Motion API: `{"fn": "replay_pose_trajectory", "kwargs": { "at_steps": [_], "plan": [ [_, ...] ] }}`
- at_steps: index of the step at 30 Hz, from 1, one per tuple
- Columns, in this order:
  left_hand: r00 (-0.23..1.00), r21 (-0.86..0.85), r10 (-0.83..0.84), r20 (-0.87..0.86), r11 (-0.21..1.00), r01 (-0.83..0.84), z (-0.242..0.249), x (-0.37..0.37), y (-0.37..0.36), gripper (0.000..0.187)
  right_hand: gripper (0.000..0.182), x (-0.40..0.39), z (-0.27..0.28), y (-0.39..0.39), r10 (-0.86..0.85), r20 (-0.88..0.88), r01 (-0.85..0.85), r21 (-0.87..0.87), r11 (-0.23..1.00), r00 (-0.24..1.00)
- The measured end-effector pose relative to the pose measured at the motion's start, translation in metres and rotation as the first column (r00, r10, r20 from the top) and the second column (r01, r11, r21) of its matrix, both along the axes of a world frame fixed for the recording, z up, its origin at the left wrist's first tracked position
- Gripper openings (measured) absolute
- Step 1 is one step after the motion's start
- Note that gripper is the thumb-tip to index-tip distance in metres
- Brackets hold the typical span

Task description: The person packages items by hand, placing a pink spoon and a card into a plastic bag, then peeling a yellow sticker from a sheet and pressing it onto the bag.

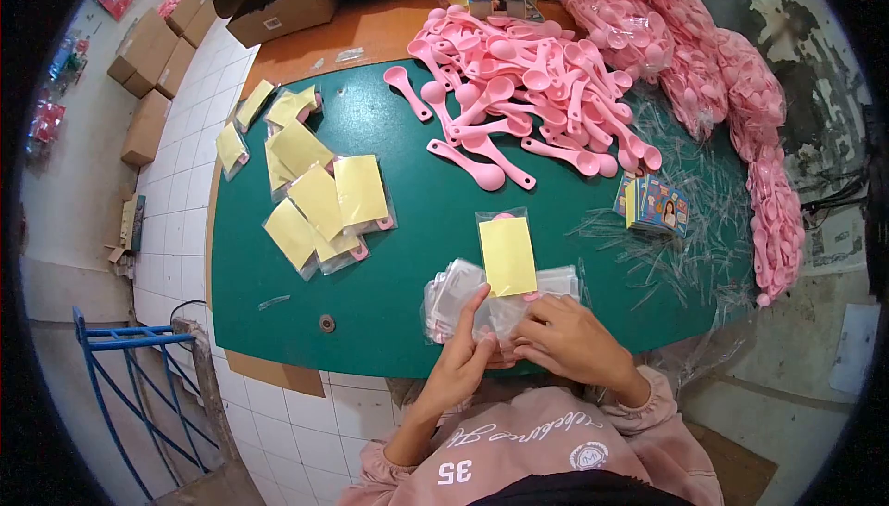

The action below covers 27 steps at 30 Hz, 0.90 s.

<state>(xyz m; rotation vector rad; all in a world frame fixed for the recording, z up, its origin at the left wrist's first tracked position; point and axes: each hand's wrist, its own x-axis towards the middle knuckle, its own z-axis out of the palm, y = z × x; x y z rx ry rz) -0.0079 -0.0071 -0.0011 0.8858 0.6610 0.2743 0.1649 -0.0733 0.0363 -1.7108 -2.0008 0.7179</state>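
At the near edge of the green table, my left hand (463,350) has its fingers closed on a clear plastic bag (505,313). Beside it on the right, my right hand (565,335) is closed with bent fingers at the same bag. Just beyond my fingertips lies a yellow card (508,256) in a clear bag, a bit of pink showing at its top. A stack of clear bags (454,295) is next to my left hand, and more clear bags (560,281) lie behind my right hand.
Pink spoons (528,89) form a large heap at the back of the green table (389,293). Packed yellow cards (315,200) lie at the left. Printed cards (659,207) and clear plastic strips (690,265) are at the right. A blue metal frame (139,335) stands left of the table.
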Motion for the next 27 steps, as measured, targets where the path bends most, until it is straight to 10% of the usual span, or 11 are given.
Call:
{"fn": "replay_pose_trajectory", "kwargs": {
  "at_steps": [11, 18, 21, 23, 24, 25, 27],
  "plan": [
    [0.992, 0.353, 0.01, -0.128, 0.935, 0.036, -0.006, 0.007, 0.002, 0.05, 0.018, -0.016, -0.016, -0.001, 0.082, -0.044, -0.073, 0.175, 0.982, 0.996],
    [0.994, 0.223, 0.068, -0.091, 0.974, -0.046, -0.001, 0.007, 0.013, 0.031, 0.01, 0.056, 0.033, -0.007, 0.113, -0.613, -0.24, -0.129, 0.962, 0.782],
    [0.997, 0.184, -0.015, -0.071, 0.982, 0.028, 0.004, 0.003, 0.017, 0.024, 0.012, 0.16, 0.037, -0.027, -0.101, -0.744, 0.114, -0.034, 0.993, 0.66],
    [0.994, 0.154, -0.051, -0.093, 0.986, 0.065, 0.004, 0.001, 0.016, 0.024, 0.009, 0.229, 0.048, -0.029, -0.548, -0.357, 0.578, -0.026, 0.815, 0.756],
    [0.995, 0.156, -0.046, -0.093, 0.986, 0.06, 0.004, 0.0, 0.015, 0.024, 0.005, 0.27, 0.018, -0.057, -0.753, 0.369, 0.776, 0.116, 0.619, 0.545],
    [0.993, 0.165, -0.051, -0.106, 0.984, 0.068, 0.004, 0.001, 0.014, 0.024, 0.004, 0.318, -0.01, -0.081, -0.572, 0.817, 0.77, 0.407, 0.491, -0.068],
    [0.991, 0.177, -0.043, -0.125, 0.982, 0.065, 0.002, 0.002, 0.013, 0.024, 0.013, 0.34, -0.025, -0.137, -0.75, 0.641, 0.583, 0.551, 0.597, 0.162]
  ]
}}
